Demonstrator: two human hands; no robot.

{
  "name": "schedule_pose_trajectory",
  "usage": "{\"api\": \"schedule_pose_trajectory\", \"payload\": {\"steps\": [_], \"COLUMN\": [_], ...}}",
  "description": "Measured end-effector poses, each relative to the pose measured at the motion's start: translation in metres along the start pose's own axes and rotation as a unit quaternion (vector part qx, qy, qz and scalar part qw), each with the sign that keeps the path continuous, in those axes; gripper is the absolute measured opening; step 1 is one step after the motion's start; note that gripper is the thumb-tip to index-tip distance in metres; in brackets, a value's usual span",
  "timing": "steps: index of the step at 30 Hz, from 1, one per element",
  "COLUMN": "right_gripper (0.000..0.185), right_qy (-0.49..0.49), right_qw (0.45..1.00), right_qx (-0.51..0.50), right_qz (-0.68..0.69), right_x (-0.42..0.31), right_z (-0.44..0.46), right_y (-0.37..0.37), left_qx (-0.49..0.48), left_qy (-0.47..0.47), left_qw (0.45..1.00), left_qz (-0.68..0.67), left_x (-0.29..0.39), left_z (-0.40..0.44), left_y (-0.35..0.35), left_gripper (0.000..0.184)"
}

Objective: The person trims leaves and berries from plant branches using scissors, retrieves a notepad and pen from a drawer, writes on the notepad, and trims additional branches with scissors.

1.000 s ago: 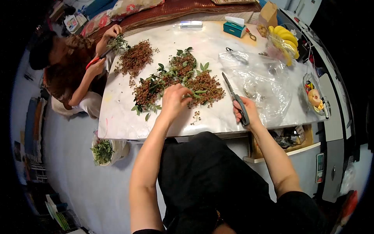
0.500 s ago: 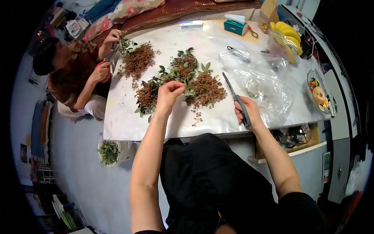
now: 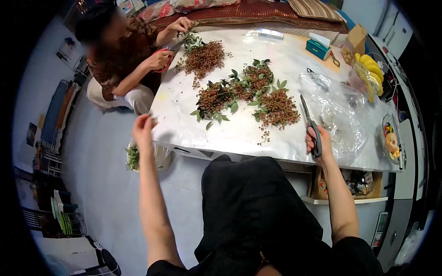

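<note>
My left hand [image 3: 143,128] is raised beside the table's left front corner, above a bin of green leaves [image 3: 133,158]. Its fingers are pinched together, with something small and blurred at their tips. My right hand [image 3: 319,140] holds grey-handled scissors [image 3: 311,126] at the front of the table, blades pointing away from me. Between my hands, bunches of brown berries with green leaves [image 3: 277,106] lie on the white table [image 3: 221,138]. A small berry sprig [image 3: 264,136] lies just in front of them. Another berry pile [image 3: 204,59] sits farther back on the left.
At the back left, a person [image 3: 124,55] holds red-handled scissors [image 3: 165,62] and a leafy sprig. A clear plastic bag [image 3: 338,119], bananas [image 3: 369,71], a green tissue box [image 3: 318,48] and a fruit bowl [image 3: 392,141] are on the right. An open drawer [image 3: 345,200] juts out below.
My left hand has moved from the berry bunches leftward to above the leaf bin. The view has turned left. My right hand still holds the scissors.
</note>
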State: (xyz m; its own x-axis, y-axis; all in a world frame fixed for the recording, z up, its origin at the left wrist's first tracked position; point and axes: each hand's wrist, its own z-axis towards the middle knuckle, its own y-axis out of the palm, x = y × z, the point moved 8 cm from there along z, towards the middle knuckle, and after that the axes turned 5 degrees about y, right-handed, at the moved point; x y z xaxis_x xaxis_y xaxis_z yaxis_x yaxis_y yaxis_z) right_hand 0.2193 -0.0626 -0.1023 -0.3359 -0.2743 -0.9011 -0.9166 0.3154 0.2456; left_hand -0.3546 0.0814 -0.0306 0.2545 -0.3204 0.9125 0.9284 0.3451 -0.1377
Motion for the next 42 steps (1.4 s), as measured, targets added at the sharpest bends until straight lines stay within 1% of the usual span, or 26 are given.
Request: {"api": "schedule_pose_trajectory", "payload": {"steps": [2,3,4,5,6,7,9,10,11,12,13,14,15,16,17,20,21,22,24,25,29,31,35,40,41,42], "right_gripper": [0.019,0.018,0.017,0.017,0.016,0.015,0.015,0.015,0.015,0.016,0.018,0.018,0.015,0.015,0.014,0.014,0.016,0.016,0.021,0.021,0.025,0.025,0.026,0.028,0.028,0.028], "right_qy": [-0.007,-0.008,-0.011,-0.012,-0.009,-0.004,-0.002,0.001,-0.001,0.007,0.014,0.012,0.008,0.003,0.004,-0.008,-0.01,-0.01,-0.003,-0.005,-0.003,-0.003,0.002,-0.007,-0.008,-0.008], "right_qw": [1.0,1.0,1.0,1.0,1.0,1.0,1.0,1.0,1.0,1.0,1.0,1.0,1.0,1.0,1.0,1.0,1.0,1.0,1.0,1.0,1.0,1.0,1.0,0.999,0.999,0.999], "right_qx": [0.005,0.002,-0.001,0.001,0.007,0.014,0.018,0.019,0.021,0.014,0.008,0.01,0.012,0.012,0.016,-0.002,-0.004,-0.002,0.018,0.019,0.024,0.025,0.025,0.034,0.034,0.034], "right_qz": [-0.011,-0.009,-0.006,-0.007,-0.005,-0.003,-0.003,-0.004,-0.006,-0.003,0.0,0.0,0.007,0.012,0.007,0.015,0.017,0.02,0.004,0.006,0.011,0.012,0.011,0.011,0.01,0.009], "right_x": [0.0,0.001,0.0,-0.001,-0.001,-0.001,-0.001,-0.002,-0.002,0.0,0.002,0.001,0.0,-0.001,0.0,0.001,0.002,0.002,0.002,0.002,0.003,0.002,0.004,0.005,0.004,0.004], "right_z": [0.0,0.001,0.001,0.001,0.001,0.0,-0.001,-0.001,0.0,0.001,0.002,0.0,-0.002,-0.002,-0.001,0.001,0.002,0.002,0.001,0.001,0.001,0.0,0.002,0.002,0.001,0.001], "right_y": [-0.001,-0.001,-0.001,0.0,0.0,0.0,0.001,0.001,0.0,-0.001,-0.002,-0.002,0.001,0.001,-0.001,0.0,-0.001,-0.002,-0.003,-0.003,-0.003,-0.002,-0.004,-0.005,-0.005,-0.004], "left_qx": [0.042,0.064,0.083,0.083,0.123,0.162,0.074,0.038,-0.023,-0.015,-0.048,-0.066,-0.08,-0.093,-0.102,-0.144,-0.177,-0.179,-0.23,-0.24,-0.215,-0.235,-0.239,-0.263,-0.263,-0.269], "left_qy": [0.004,-0.007,-0.019,-0.018,0.041,0.099,0.2,0.206,0.252,0.253,0.271,0.251,0.253,0.278,0.273,0.296,0.26,0.263,0.216,0.192,0.2,0.207,0.218,0.195,0.196,0.184], "left_qw": [0.988,0.952,0.891,0.893,0.835,0.763,0.852,0.888,0.895,0.904,0.914,0.931,0.93,0.926,0.914,0.882,0.88,0.879,0.873,0.875,0.89,0.856,0.851,0.846,0.845,0.849], "left_qz": [0.148,0.301,0.445,0.443,0.534,0.618,0.477,0.41,0.368,0.344,0.299,0.255,0.256,0.238,0.281,0.338,0.355,0.355,0.372,0.375,0.348,0.412,0.414,0.422,0.422,0.416], "left_x": [-0.04,-0.056,-0.055,-0.063,-0.045,-0.025,-0.003,0.024,0.033,0.066,0.066,0.068,0.082,0.09,0.095,0.083,0.074,0.07,0.052,0.046,0.037,0.034,0.043,0.049,0.05,0.05], "left_z": [0.012,0.01,0.006,0.004,-0.001,-0.006,0.011,0.013,0.02,0.012,0.019,0.022,0.018,0.018,0.015,0.016,0.019,0.02,0.023,0.023,0.027,0.028,0.03,0.028,0.027,0.026], "left_y": [-0.079,-0.11,-0.124,-0.123,-0.113,-0.098,-0.044,-0.003,0.032,0.071,0.103,0.135,0.163,0.188,0.21,0.256,0.264,0.268,0.278,0.281,0.283,0.286,0.284,0.289,0.29,0.291], "left_gripper": [0.023,0.027,0.031,0.031,0.034,0.038,0.034,0.028,0.023,0.014,0.011,0.008,0.006,0.004,0.003,0.006,0.008,0.008,0.011,0.016,0.017,0.014,0.013,0.007,0.007,0.011]}}
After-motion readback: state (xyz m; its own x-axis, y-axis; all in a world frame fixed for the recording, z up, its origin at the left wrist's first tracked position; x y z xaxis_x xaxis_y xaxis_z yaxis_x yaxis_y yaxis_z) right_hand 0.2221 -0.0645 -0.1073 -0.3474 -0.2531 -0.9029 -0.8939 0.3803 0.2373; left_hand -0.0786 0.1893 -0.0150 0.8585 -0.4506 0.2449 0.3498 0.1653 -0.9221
